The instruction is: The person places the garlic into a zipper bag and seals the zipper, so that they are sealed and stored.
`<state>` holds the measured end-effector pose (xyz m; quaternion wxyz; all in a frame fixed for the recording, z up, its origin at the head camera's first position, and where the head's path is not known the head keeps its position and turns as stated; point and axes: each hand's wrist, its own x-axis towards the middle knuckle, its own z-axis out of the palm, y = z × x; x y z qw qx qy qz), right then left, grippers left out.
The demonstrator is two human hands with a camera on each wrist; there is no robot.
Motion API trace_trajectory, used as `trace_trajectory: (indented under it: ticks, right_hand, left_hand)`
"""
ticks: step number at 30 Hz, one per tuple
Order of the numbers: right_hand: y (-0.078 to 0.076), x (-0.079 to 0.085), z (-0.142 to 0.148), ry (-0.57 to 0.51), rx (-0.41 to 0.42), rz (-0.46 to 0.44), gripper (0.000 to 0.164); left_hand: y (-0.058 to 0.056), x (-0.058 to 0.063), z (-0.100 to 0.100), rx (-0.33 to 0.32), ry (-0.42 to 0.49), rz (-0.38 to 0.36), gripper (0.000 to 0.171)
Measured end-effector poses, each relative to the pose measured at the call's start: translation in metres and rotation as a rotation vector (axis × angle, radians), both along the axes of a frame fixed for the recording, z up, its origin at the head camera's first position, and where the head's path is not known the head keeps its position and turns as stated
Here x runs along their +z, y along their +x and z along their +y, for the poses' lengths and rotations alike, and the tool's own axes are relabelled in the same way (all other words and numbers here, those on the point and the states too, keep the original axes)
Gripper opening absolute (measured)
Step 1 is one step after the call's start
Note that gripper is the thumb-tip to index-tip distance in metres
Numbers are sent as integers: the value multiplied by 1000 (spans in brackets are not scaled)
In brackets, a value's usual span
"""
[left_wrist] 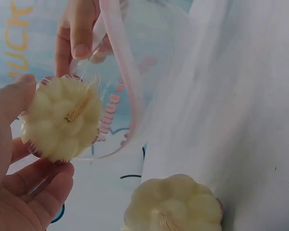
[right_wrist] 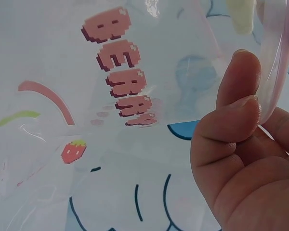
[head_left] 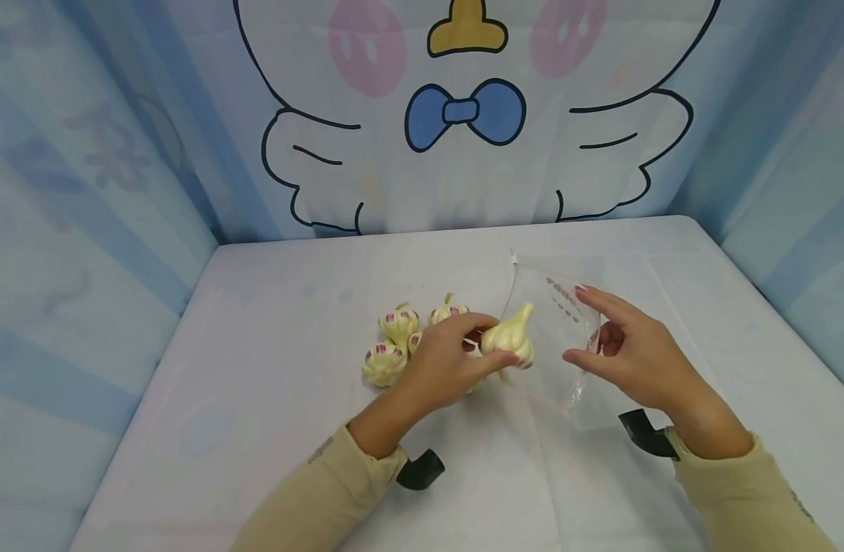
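The left hand (head_left: 444, 359) pinches one garlic bulb (head_left: 510, 339) by the mouth of the clear plastic bag (head_left: 554, 318) that the right hand (head_left: 642, 360) pinches, no garlic shows inside yet, and more garlic bulbs (head_left: 384, 365) lie on the table (head_left: 256, 399).

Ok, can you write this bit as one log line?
left fingers: hold garlic bulb | right fingers: hold clear printed bag | held bulb: close to bag | other garlic bulbs: on table
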<state>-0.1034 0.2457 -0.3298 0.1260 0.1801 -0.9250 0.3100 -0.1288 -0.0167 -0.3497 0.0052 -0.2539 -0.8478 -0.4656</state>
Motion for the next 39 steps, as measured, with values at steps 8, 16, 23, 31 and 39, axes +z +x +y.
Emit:
trace_trajectory:
  ticks: [8,16,23,31,39]
  right_hand:
    - [1,1,-2,-1,10,-5,82]
    - [1,2,-5,-11,26,6,82]
    - [1,3,-6,-16,32,13,81]
    - [0,5,-8,-24,37,14,81]
    - [-1,6,-10,-20,24,-5,81]
  left_hand:
    - [0,-1,9,14,25,-6,43]
    - [1,-5,13,73,-49,7,46]
    - [2,-6,14,95,-100,27,47]
    - [4,-8,13,81,-160,108,45]
    - [4,-6,15,95,-278,137,45]
